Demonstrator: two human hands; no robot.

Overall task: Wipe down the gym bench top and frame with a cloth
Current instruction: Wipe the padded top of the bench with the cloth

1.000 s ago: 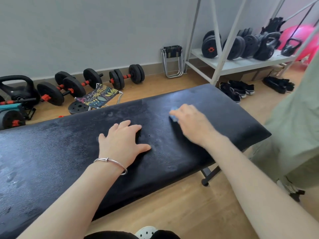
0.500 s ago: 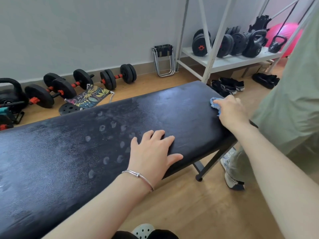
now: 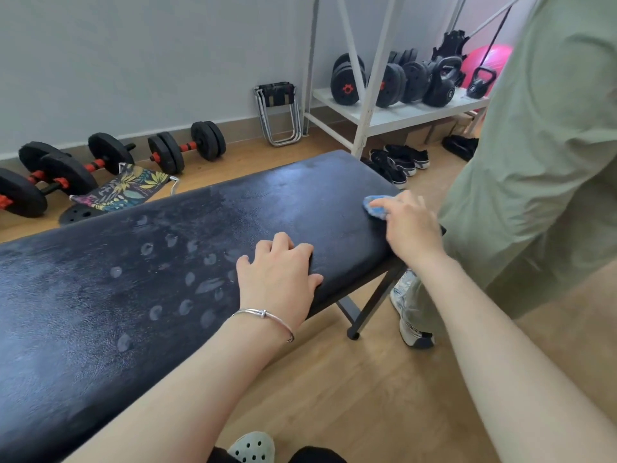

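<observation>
A black padded gym bench top point(image 3: 100, 295) runs from the lower left to the middle right, dusty grey with several fingertip marks near its centre. My left hand point(image 3: 278, 277) rests on the pad near its front edge, fingers bent, holding nothing. My right hand point(image 3: 409, 225) presses a small blue cloth point(image 3: 375, 207) onto the bench's right end; most of the cloth is hidden under my fingers. A black frame leg point(image 3: 370, 307) shows below the right end.
Another person in green clothes point(image 3: 534, 162) stands close to the bench's right end, a white shoe point(image 3: 409, 315) beside the leg. Dumbbells point(image 3: 187, 148) and a patterned bag point(image 3: 123, 190) lie by the wall. A white rack point(image 3: 394, 115) holds weights; shoes point(image 3: 400, 162) and a folded stool point(image 3: 278, 115) sit nearby.
My right hand has swept the cloth from the bench's middle to its right end. My left hand has shifted right along the pad, leaving fingertip marks. The view has moved right.
</observation>
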